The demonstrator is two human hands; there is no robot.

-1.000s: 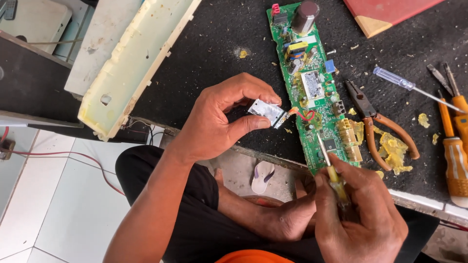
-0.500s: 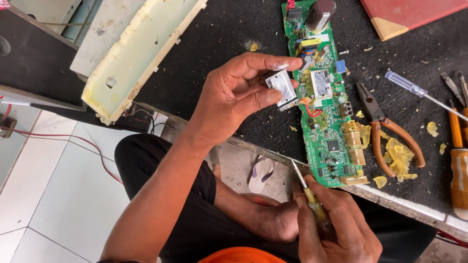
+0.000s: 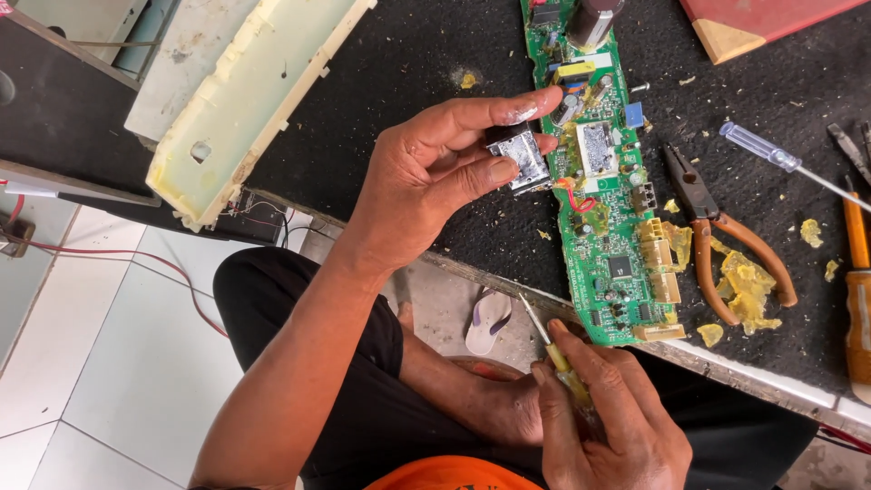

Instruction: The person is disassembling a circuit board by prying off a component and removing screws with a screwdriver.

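a small grey metal-faced component [image 3: 519, 159] is pinched above the green circuit board's [image 3: 606, 236] left edge, while a thin yellow-handled screwdriver [image 3: 555, 356] points up-left below the bench edge.

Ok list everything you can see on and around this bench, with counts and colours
circuit board: one, green, on the black bench
small component: one, grey, pinched in left hand
pliers: one, orange handles, right of board
clear-handled screwdriver: one, far right
yellow residue bits: several, beside pliers
plastic casing: one, cream, upper left
sandal: one, white, on floor
left hand: above bench edge
right hand: grips a yellow-handled screwdriver
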